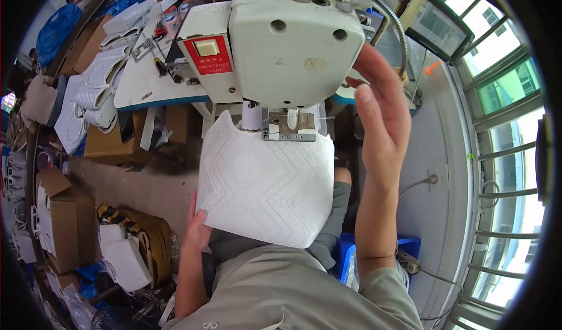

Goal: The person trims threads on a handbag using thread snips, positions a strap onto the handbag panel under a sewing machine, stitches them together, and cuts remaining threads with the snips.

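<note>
A white patterned panel [266,183] hangs from the sewing machine [295,43], its upper edge at the metal plate [288,125] under the machine head. At the panel's lower left edge, my left hand [198,227] grips it, with the thumb in front and the other fingers mostly behind. My right hand [383,107] is raised beside the right side of the machine head, away from the panel. Its thumb and fingers are apart, and the fingertips pass partly behind the machine. Nothing shows between them.
White bags [99,84] are piled on the left, above a cardboard box [117,137]. Another open box [67,224] stands lower left. A screwdriver [159,66] lies on the worktable [137,93]. A blue crate [346,251] is beside my right leg. Barred windows line the right.
</note>
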A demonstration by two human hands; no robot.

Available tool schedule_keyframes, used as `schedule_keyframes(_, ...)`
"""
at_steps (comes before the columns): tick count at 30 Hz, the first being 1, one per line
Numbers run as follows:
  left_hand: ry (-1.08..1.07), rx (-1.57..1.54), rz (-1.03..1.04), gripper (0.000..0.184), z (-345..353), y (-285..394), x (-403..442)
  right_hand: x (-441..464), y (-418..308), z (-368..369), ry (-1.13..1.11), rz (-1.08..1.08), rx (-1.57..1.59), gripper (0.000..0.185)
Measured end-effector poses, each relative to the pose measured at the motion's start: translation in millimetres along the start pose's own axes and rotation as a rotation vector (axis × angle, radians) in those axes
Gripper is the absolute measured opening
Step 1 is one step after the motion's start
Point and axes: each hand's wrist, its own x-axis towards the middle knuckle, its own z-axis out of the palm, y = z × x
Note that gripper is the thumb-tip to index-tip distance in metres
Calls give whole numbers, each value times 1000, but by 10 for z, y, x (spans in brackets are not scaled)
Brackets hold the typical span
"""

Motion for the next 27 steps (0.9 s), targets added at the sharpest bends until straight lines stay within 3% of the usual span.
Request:
schedule_keyframes(4,31,131,40,100,-46,99,-106,74,-60,102,12,12,4,51)
schedule_keyframes(6,16,154,29,100,-26,125,-128,121,-165,194,141,138,252,51)
schedule_keyframes(9,-4,177,55,100,-74,64,-159,158,-204,199,196,211,341,51)
schedule_keyframes(15,20,164,78,95,-83,52,-202,112,1,111,254,188,462,47)
schedule_keyframes(17,11,157,93,92,-98,34,-208,-66,305,-40,-42,-110,504,39)
schedule_keyframes(19,24,163,88,91,-24,47,-227,-180,472,-64,-132,-244,287,36)
schedule_keyframes(21,38,173,72,90,33,48,-274,-305,488,-78,-118,-232,288,30)
schedule_keyframes(24,75,244,65,96,124,96,-273,-365,492,-48,104,142,245,20)
schedule_keyframes(25,69,226,49,93,171,121,-287,-332,536,-31,111,137,248,20)
schedule_keyframes(27,62,222,30,92,203,124,-329,-215,654,-6,253,509,148,24)
